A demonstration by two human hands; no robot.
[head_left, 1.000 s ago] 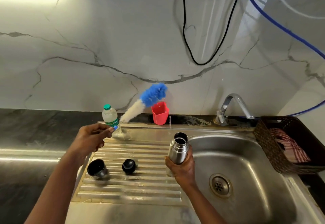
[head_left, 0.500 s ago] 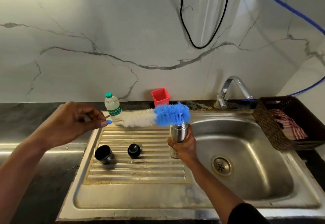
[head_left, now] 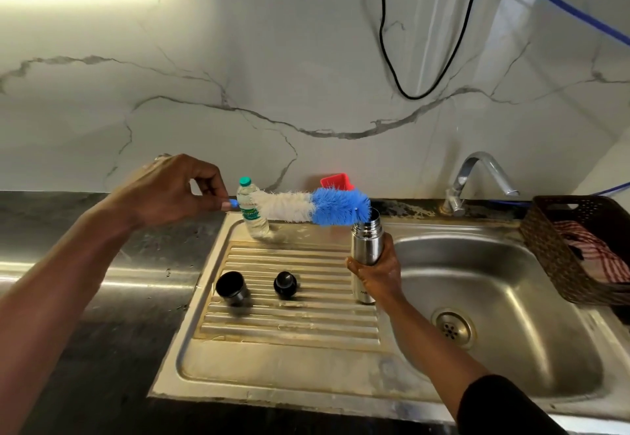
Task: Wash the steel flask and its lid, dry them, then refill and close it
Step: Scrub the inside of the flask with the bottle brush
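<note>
My right hand (head_left: 376, 269) grips the open steel flask (head_left: 366, 247), upright at the edge between drainboard and basin. My left hand (head_left: 174, 189) pinches the blue handle end of a bottle brush (head_left: 313, 207), held level; its blue bristle tip touches the flask's mouth. The white part of the bristles crosses in front of a small water bottle (head_left: 252, 211). On the ribbed drainboard (head_left: 306, 318) lie the flask's black-lined steel cup lid (head_left: 231, 288) and the black stopper (head_left: 284, 284), side by side.
A steel sink basin (head_left: 511, 298) with a drain (head_left: 451, 329) lies on the right, a tap (head_left: 477, 175) behind it. A brown basket (head_left: 552, 243) holding a checked cloth (head_left: 593, 250) stands at far right. A red cup (head_left: 335, 182) stands against the marble wall. Dark counter (head_left: 85, 349) at left.
The brush swung down from tilted up to level, and its blue tip came to the flask's mouth. My left hand rose and moved left. The flask stayed in my right hand.
</note>
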